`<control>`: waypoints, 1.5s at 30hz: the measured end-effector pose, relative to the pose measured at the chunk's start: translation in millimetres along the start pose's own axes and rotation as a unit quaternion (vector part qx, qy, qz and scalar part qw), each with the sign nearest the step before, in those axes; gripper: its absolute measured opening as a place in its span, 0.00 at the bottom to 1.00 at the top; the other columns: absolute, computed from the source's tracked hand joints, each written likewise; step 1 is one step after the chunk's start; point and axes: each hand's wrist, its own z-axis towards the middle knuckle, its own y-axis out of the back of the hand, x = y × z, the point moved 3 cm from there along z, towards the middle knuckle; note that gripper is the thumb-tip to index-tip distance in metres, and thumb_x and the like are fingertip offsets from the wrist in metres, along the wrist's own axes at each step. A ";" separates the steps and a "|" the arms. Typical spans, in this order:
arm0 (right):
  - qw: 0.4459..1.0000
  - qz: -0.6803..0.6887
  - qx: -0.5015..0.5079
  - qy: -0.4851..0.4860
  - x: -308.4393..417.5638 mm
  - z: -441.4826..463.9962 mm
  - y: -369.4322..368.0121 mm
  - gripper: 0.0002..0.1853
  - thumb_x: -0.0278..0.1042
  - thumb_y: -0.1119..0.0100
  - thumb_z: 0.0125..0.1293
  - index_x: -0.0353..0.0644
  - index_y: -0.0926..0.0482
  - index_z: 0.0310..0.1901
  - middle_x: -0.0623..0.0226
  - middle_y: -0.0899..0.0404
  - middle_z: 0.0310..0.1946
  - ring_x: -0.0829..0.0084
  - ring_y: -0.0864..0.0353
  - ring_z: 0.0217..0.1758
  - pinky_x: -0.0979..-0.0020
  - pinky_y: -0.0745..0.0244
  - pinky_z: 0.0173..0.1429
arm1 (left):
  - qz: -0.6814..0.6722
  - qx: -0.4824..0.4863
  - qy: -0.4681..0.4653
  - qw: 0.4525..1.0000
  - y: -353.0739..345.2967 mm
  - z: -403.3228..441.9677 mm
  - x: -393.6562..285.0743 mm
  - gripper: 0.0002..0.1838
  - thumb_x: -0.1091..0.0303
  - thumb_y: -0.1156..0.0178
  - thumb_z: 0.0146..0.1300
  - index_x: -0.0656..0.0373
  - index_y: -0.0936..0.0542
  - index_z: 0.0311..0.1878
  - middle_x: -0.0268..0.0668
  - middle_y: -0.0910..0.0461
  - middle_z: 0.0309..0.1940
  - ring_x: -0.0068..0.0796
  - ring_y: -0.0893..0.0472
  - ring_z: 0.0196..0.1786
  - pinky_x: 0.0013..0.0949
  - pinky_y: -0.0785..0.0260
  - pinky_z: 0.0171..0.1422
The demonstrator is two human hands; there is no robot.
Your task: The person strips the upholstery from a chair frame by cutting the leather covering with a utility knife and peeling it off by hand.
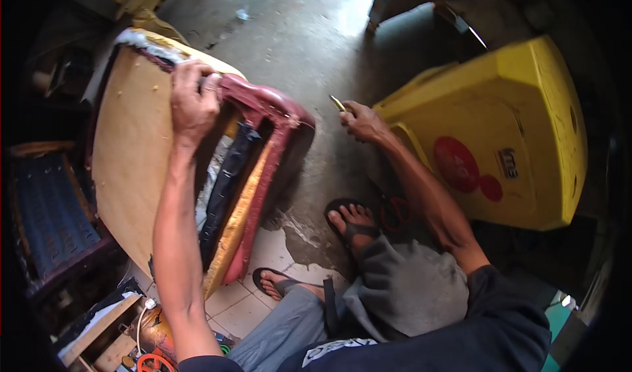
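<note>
An upholstered seat piece (280, 108) stands tilted at left centre, with a plywood panel (131, 135), maroon vinyl, yellow foam and a black fabric strip (227, 174) exposed along its open side. My left hand (195, 102) is closed over its upper edge, thumb on the maroon vinyl and fingers near the white stuffing. Out over the floor, apart from the seat piece, my right hand (362, 122) is closed around a small slim tool (337, 103) with a yellowish body. Its exact kind I cannot make out, since most of it lies inside the fingers.
On the right a yellow plastic box-like body (474, 128) with red stickers lies tilted. Red-orange loops (396, 212), like scissor handles, are beside my sandalled foot (353, 224). At left rests a blue-webbed frame (52, 207); wooden pieces and an orange wheel (156, 362) are below.
</note>
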 end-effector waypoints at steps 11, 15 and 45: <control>0.988 -0.103 -0.010 -0.118 -219.2 -255.1 -32.0 0.18 0.45 0.44 0.76 0.41 0.17 0.58 0.44 0.12 0.47 0.40 0.13 0.50 0.47 0.19 0.56 | -0.015 0.065 0.067 0.996 -24.2 -16.7 -12.8 0.11 0.66 0.40 0.79 0.65 0.18 0.54 0.45 0.19 0.61 0.43 0.22 0.69 0.41 0.35 0.78; 0.962 -0.160 0.099 -0.197 -270.1 -329.2 -66.4 0.19 0.47 0.43 0.75 0.46 0.17 0.58 0.47 0.13 0.53 0.42 0.14 0.57 0.46 0.19 0.59 | 0.115 0.062 0.025 0.991 -5.6 -46.7 -52.2 0.16 0.63 0.43 0.82 0.62 0.19 0.63 0.49 0.25 0.70 0.47 0.28 0.76 0.45 0.39 0.82; 0.876 -0.148 -0.417 0.191 -7.6 -410.6 70.6 0.15 0.38 0.34 0.74 0.45 0.14 0.58 0.56 0.10 0.43 0.54 0.09 0.45 0.59 0.12 0.48 | 0.001 0.291 0.239 0.927 62.0 -210.3 -136.2 0.30 0.65 0.26 0.65 0.51 0.23 0.71 0.51 0.19 0.65 0.55 0.17 0.63 0.50 0.26 0.65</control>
